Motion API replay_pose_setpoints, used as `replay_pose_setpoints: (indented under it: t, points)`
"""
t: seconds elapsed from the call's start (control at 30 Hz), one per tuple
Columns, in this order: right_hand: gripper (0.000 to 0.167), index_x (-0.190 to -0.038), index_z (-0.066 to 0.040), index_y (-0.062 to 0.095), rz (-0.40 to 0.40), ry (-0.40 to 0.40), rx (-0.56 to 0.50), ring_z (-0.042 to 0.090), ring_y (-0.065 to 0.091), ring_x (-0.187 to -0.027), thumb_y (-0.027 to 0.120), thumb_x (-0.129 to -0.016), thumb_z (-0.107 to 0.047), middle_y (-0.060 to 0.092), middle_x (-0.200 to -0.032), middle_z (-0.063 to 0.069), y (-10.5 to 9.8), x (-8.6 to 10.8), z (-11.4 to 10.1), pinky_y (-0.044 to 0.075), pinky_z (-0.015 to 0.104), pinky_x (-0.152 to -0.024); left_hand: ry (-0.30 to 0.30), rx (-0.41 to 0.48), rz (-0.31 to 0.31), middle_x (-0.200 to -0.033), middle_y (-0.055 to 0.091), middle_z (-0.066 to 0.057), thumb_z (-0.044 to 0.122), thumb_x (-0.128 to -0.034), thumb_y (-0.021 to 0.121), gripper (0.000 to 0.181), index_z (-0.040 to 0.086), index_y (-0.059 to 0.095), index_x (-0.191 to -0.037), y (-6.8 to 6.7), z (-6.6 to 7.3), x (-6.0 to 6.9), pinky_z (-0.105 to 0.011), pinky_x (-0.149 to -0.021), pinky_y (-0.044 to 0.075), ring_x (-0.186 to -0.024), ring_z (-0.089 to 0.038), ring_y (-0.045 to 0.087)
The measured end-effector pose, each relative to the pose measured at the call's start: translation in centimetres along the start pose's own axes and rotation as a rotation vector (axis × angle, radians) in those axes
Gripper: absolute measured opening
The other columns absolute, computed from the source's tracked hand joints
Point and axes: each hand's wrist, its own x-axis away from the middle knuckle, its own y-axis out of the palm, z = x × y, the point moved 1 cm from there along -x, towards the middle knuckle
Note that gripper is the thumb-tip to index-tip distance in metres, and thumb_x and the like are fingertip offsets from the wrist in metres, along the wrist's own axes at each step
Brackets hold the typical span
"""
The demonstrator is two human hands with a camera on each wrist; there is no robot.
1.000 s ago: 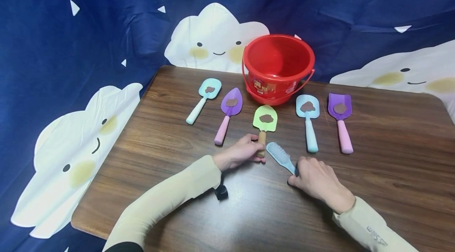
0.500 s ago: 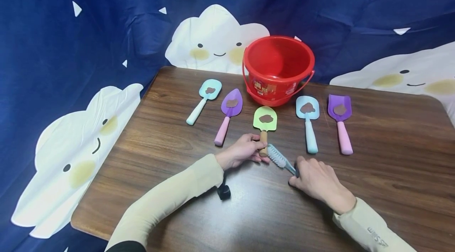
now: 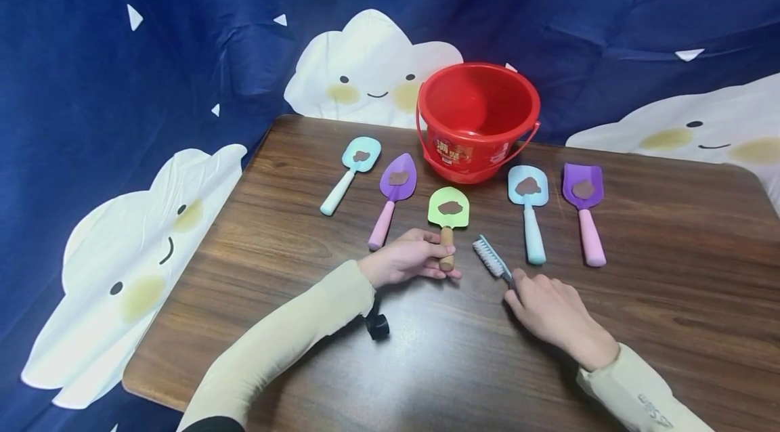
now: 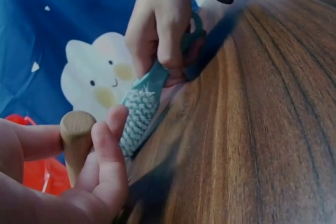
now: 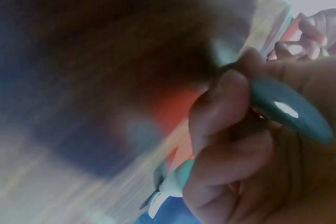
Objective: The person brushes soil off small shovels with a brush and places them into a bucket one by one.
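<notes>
My left hand (image 3: 412, 258) pinches the wooden handle (image 4: 77, 139) of a green toy shovel (image 3: 449, 207), whose blade bears a brown patch and points toward the bucket. A light blue brush (image 3: 491, 258) with white bristles is in my right hand (image 3: 550, 310), fingers curled round its handle. In the left wrist view the bristles (image 4: 139, 116) face sideways, close beside the left fingertips. From the head view, a gap separates the brush head from the wooden handle. The right wrist view is blurred, but the brush handle (image 5: 291, 109) shows between thumb and palm.
Behind the green shovel stands a red bucket (image 3: 457, 160). To the left lie a light blue shovel (image 3: 338, 192) and a purple pointed shovel (image 3: 382, 223). On the right are another light blue shovel (image 3: 533, 234) and a purple square shovel (image 3: 590, 237). Each blade shows a brown patch.
The brush has moved right, away from the wooden handle, and has turned so its bristles face left. The green shovel has shifted slightly left and nearer with my left hand.
</notes>
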Motion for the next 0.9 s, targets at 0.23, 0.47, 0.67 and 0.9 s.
replay_pose_setpoints:
  t: [0.23,0.47,0.67,0.9]
  points:
    - [0.026,-0.076,-0.011,0.048,0.088,-0.020,-0.049,0.025,0.049,-0.049,0.047,-0.098,-0.025,0.049,-0.058,0.005,-0.3,0.1,0.6,0.032,0.038,-0.040,-0.012,-0.071,-0.049,-0.081,0.067,-0.006,0.008,-0.0948,0.056,0.023,0.003,0.048,-0.116,-0.8,-0.1,0.9,-0.020,-0.062,0.052,-0.078,-0.016,0.071]
    - [0.036,-0.081,-0.013,0.051,0.097,-0.032,-0.161,0.018,0.045,-0.052,0.037,-0.103,-0.038,0.041,-0.056,0.000,-1.3,0.0,1.2,0.034,0.033,-0.045,-0.031,0.018,-0.122,-0.090,0.060,-0.007,-0.002,-0.0921,0.053,0.040,-0.002,0.037,-0.129,-0.6,-0.4,2.0,-0.030,-0.077,0.057,-0.078,-0.020,0.068]
    - [0.037,-0.081,-0.012,0.053,0.172,-0.045,-0.226,0.012,0.039,-0.050,0.038,-0.103,-0.038,0.037,-0.057,-0.003,-2.4,-0.2,1.6,0.030,0.026,-0.045,-0.067,0.056,-0.215,-0.092,0.059,-0.011,-0.007,-0.0913,0.048,0.034,0.006,0.031,-0.117,-0.2,-0.3,2.8,-0.033,-0.074,0.060,-0.077,-0.024,0.070]
    - [0.028,-0.087,-0.011,0.059,0.371,-0.083,-0.296,0.012,0.041,-0.053,0.045,-0.102,-0.030,0.040,-0.057,-0.005,-4.1,-0.5,1.7,0.046,0.029,-0.071,-0.116,0.146,-0.330,-0.086,0.056,-0.010,-0.009,-0.0916,0.038,0.023,0.009,0.032,-0.106,0.6,-0.5,3.4,-0.034,-0.072,0.060,-0.075,-0.024,0.068]
